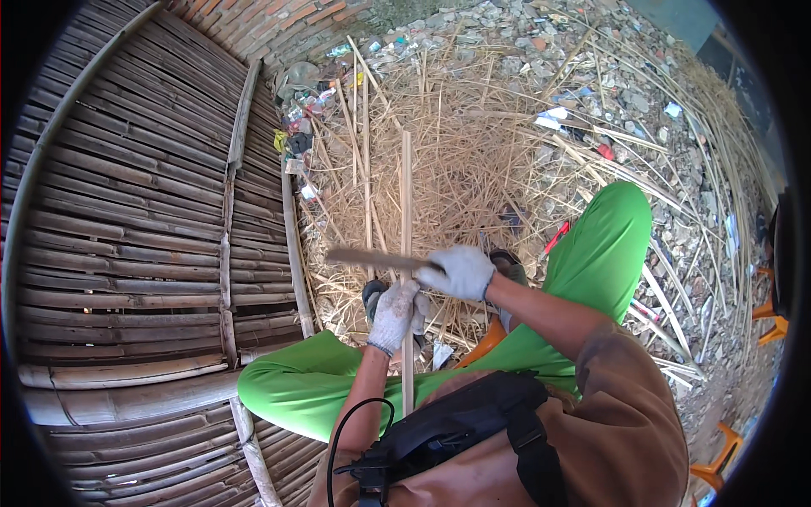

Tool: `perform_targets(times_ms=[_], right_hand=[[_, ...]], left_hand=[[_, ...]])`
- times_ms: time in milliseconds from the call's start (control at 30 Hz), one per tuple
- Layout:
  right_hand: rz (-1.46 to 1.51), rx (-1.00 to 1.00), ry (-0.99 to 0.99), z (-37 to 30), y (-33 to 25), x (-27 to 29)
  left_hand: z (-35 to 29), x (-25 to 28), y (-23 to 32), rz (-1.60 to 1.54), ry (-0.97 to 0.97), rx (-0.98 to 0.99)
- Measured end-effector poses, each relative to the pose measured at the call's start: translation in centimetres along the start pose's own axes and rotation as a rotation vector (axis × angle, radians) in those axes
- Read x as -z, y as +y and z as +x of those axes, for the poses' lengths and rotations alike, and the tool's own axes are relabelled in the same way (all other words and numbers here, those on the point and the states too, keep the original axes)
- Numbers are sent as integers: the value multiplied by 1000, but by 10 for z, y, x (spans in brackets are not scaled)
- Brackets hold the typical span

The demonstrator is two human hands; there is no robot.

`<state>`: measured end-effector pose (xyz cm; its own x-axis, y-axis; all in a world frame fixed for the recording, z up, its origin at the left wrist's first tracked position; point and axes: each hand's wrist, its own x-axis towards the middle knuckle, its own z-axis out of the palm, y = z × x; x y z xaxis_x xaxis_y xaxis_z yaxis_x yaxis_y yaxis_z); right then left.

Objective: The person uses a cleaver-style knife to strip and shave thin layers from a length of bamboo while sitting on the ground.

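Note:
My left hand [394, 314], in a white work glove, is closed around a long, pale bamboo strip [406, 194]. The strip runs upright through the picture, from near my waist out over the ground. My right hand [460, 272], gloved too, grips a knife [367, 258] with a long, flat, brownish blade that looks slightly blurred. The blade points left and lies across the strip, just beyond my left hand. Its handle is mostly hidden in the right glove. Whether the edge bites into the bamboo, I cannot tell.
Bamboo shavings [473, 160] cover the ground ahead, with long loose strips [366, 169] among them. A slatted bamboo panel [144, 228] fills the left side. Rubble and litter [625, 101] spread to the right. A red object [557, 237] lies by my right knee; orange stools [718, 456] stand lower right.

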<state>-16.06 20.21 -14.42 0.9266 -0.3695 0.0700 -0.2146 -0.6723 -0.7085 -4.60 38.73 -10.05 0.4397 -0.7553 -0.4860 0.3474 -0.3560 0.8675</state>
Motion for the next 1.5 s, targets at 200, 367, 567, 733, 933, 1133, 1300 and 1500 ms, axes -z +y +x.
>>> perform_targets(times_ms=[200,367,567,733,933,1133,1300,1500], right_hand=[[-146,31,-68,6,2,2],[-143,4,-52,10,5,-1],[-85,72,-109,-2,-7,1],[-70,-310,29,33,45,23],[-70,-25,-80,0,1,1],[-160,93,-94,13,13,7],[-148,12,-33,18,18,10],[-70,-406,64,31,66,36]], left_hand=[[3,3,1,110,31,26],[6,-2,7,54,48,38],[3,18,-15,152,1,-24],[-9,-2,2,57,-48,120],[-6,4,-2,8,-23,89],[-3,-1,8,94,22,38],[-5,4,13,66,12,88],[-26,3,4,97,-42,103]])
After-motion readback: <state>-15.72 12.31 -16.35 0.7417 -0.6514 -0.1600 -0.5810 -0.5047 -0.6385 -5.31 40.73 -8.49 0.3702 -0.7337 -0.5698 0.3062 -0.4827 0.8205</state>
